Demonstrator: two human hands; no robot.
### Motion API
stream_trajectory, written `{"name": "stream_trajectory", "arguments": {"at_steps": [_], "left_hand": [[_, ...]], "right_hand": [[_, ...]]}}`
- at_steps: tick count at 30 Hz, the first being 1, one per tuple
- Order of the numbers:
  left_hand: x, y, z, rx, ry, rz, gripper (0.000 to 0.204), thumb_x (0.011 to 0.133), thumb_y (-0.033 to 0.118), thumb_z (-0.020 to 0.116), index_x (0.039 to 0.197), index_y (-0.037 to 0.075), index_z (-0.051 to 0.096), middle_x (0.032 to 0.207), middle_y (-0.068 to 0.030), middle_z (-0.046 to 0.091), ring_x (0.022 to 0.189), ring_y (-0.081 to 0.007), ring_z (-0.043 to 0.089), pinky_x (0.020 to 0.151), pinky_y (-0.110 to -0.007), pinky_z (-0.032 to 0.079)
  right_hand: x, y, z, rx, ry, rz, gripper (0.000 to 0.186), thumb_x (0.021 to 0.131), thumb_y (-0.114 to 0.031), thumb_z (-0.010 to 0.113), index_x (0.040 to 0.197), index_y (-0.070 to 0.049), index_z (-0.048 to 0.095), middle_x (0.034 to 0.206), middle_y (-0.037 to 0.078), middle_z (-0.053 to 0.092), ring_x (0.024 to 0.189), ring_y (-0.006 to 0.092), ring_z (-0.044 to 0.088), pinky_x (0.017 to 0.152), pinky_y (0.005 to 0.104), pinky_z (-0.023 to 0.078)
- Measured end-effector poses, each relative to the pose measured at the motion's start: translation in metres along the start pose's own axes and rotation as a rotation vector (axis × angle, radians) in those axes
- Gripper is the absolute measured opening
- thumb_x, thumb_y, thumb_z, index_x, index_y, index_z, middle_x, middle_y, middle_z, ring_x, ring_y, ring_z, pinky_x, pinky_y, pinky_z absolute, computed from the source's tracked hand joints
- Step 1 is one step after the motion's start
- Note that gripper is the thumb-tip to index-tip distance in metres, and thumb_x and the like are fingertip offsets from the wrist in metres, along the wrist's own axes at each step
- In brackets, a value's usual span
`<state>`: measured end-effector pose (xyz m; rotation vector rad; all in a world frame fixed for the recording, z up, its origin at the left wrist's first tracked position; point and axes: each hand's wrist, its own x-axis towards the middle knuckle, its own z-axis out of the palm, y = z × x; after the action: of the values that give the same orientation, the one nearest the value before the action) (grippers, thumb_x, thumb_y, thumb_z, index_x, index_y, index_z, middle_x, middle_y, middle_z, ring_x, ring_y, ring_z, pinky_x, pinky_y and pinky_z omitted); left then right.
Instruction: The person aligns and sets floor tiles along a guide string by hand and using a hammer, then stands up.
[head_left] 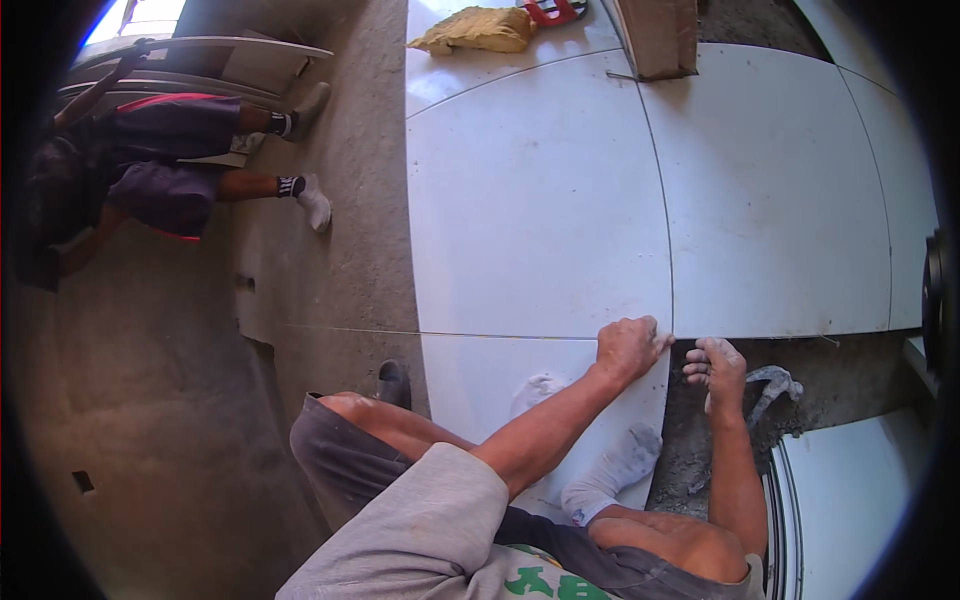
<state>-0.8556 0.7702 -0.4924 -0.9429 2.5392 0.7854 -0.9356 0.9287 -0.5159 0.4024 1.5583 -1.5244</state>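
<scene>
Beyond both hands, white tiles (540,220) are meeting; the left hand (628,348) is bunching at their corner, the right hand (720,372) half-curling just rightward, any pinch unclear. Edge-checking is seemingly proceeding, next needing steady alignment.

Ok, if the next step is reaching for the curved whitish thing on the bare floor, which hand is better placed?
Probably the right hand: it is right beside the curved whitish thing. The left hand is farther off, by a corner of the large white tile.
</scene>
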Motion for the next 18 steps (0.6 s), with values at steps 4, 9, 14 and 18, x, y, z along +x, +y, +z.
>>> {"name": "stream_trajectory", "arguments": {"at_steps": [4,9,14,18], "left_hand": [[0.003,-0.003,-0.005,-0.018,-0.025,-0.012,0.043,0.079,0.048,0.064,0.071,0.006,0.065,0.065,-0.0162,0.064,0.065,-0.0333,0.065,0.059,-0.044,0.050],[0.007,-0.002,-0.008,-0.016,-0.061,-0.013,0.042,0.078,0.048,0.067,0.073,0.006,0.067,0.064,-0.0160,0.064,0.065,-0.0329,0.065,0.060,-0.043,0.049],[0.013,-0.004,-0.014,-0.015,-0.068,0.024,0.043,0.074,0.049,0.069,0.072,0.006,0.067,0.065,-0.0158,0.064,0.065,-0.0327,0.065,0.060,-0.043,0.049],[0.021,-0.003,-0.020,0.038,-0.058,0.082,0.043,0.072,0.049,0.071,0.072,0.006,0.067,0.066,-0.0159,0.064,0.066,-0.0322,0.065,0.060,-0.043,0.050]], "right_hand": [[-0.001,0.001,0.001,-0.008,-0.023,-0.026,0.024,0.092,-0.024,0.054,0.092,0.000,0.059,0.072,0.007,0.063,0.053,0.0116,0.059,0.045,0.0208,0.047],[-0.002,0.003,-0.002,-0.033,-0.027,-0.027,0.024,0.091,-0.025,0.056,0.092,-0.001,0.059,0.073,0.007,0.062,0.054,0.0108,0.059,0.046,0.0204,0.047],[-0.003,0.011,-0.004,-0.061,-0.021,-0.018,0.024,0.090,-0.025,0.056,0.091,-0.002,0.059,0.073,0.006,0.062,0.054,0.0103,0.058,0.047,0.0205,0.046],[-0.006,0.016,-0.002,-0.188,-0.003,-0.046,0.023,0.090,-0.024,0.055,0.090,-0.002,0.060,0.073,0.006,0.062,0.055,0.0100,0.058,0.047,0.0213,0.046]]}}
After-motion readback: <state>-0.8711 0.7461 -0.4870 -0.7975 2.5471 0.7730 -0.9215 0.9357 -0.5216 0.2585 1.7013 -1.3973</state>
